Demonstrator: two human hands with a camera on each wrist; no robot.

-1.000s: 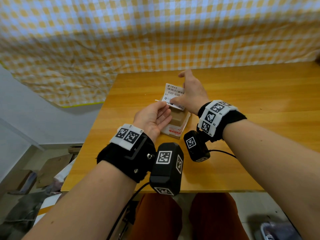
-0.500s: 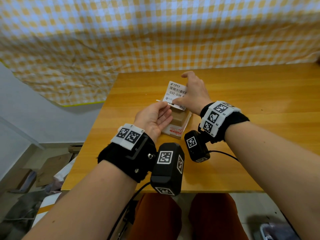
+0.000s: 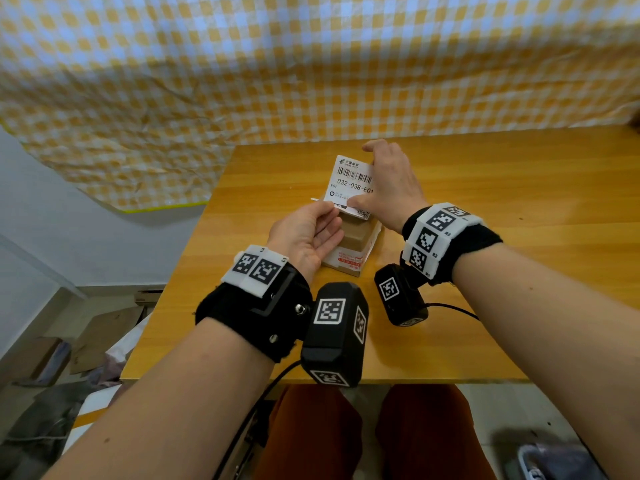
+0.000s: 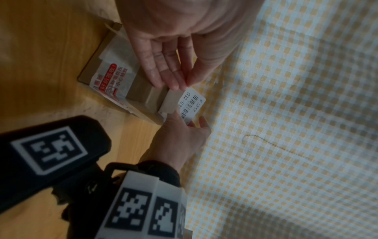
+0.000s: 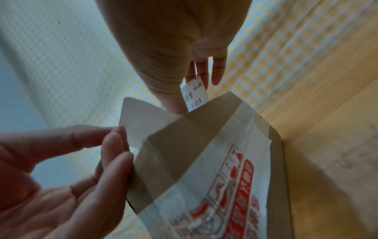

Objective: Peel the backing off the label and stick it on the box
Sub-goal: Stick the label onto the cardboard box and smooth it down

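Label lifted higher, backing drawn further off

Compared with a second ago, more printed face is shown above the box on the table. The label is pinched along its edge by the right hand, held just over the box; the backing strip is pinched between thumb and fingers of the left hand. Peeling seems nearly done; sticking is not yet begun.

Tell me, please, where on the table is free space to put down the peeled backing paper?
The table shows bare wood right of the right hand, out to its right edge. Another bare strip lies left of the box, toward the left edge. The middle is crowded: both hands, the left hand included, hold the label above the box.
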